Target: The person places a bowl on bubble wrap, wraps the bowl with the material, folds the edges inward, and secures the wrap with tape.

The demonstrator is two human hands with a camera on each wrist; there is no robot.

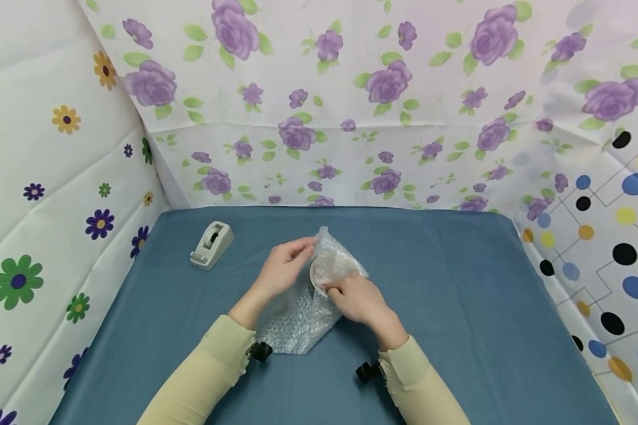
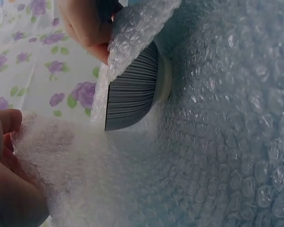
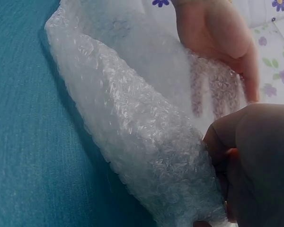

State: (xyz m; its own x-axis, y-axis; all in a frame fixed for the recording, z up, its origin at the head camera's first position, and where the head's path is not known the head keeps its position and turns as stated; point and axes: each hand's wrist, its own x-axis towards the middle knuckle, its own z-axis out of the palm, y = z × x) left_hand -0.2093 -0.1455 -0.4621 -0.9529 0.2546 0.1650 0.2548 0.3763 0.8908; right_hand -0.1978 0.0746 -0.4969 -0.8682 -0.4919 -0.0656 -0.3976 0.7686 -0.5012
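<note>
A sheet of bubble wrap lies on the blue cloth, part of it folded up around a bowl. The bowl has dark, finely striped sides and a pale foot, and stands on the wrap; much of it is covered. With thumb and fingers, my left hand pinches a raised edge of the wrap on the bowl's left; its fingers show through the film in the right wrist view. My right hand grips the flap folded over the bowl's rim, its fingertips partly hidden there.
A white tape dispenser stands to the left on the blue tablecloth. Floral fabric hangs behind the table, with patterned sheets along both sides. A small black device is strapped at each wrist.
</note>
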